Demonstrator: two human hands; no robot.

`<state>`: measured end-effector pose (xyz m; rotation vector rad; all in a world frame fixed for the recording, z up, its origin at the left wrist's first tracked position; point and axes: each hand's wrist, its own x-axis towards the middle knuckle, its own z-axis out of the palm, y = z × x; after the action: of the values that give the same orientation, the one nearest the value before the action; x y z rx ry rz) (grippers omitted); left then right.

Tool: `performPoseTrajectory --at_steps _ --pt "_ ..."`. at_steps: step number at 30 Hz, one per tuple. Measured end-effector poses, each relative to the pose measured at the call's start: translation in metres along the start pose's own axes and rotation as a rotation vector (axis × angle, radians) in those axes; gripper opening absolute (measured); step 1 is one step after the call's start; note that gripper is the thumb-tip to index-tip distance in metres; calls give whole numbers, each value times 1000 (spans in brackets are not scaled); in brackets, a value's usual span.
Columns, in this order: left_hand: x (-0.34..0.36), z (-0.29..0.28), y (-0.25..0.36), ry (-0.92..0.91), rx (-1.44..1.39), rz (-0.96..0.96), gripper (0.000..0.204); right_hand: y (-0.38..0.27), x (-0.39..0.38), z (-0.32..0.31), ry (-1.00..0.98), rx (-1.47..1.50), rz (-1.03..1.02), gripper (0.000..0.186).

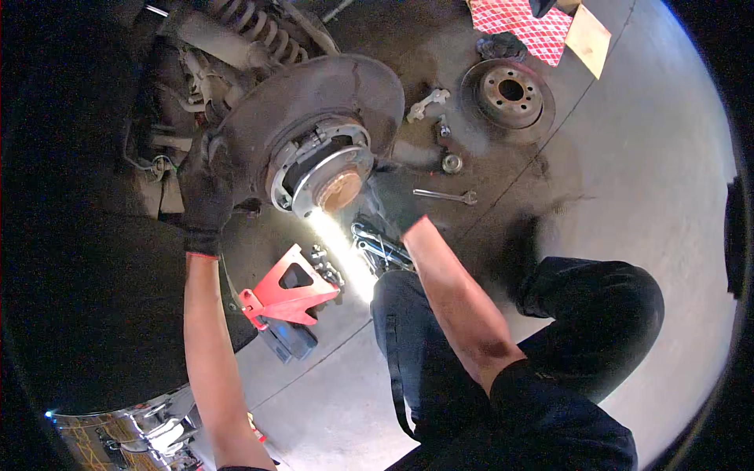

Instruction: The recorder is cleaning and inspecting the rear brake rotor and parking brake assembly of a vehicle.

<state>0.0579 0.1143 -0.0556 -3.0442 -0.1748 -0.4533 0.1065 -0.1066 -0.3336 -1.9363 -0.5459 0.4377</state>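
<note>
In front of me is a wheel hub (339, 191) with a rusty centre. Curved parking brake shoes (289, 169) sit around it, and a wide brown dust shield (314, 98) stands behind. My left hand (206, 196), in a dark glove, is at the shield's left edge; its fingers blend into the dark parts there. Close against the right side of the hub is my gloved right hand (395, 198), its fingers blurred and partly hidden. A glowing light bar (343, 255) lies below the hub, beside some shiny hand tools (381, 245).
A red jack stand (290, 292) is below the hub. On the floor to the right lie a wrench (445, 195), a round socket (452, 163), a metal bracket (428, 104) and a brake disc (510, 93). A coil spring (263, 30) and a red-white box (522, 27) are farther off.
</note>
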Motion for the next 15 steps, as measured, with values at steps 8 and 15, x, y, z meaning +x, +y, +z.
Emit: performPoseTrajectory --at_steps 8,15 --pt "1 0 2 147 -52 131 48 -3 -2 -1 298 820 1 16" --pt "0 4 11 167 -289 63 42 -23 -2 -29 362 653 25 20"
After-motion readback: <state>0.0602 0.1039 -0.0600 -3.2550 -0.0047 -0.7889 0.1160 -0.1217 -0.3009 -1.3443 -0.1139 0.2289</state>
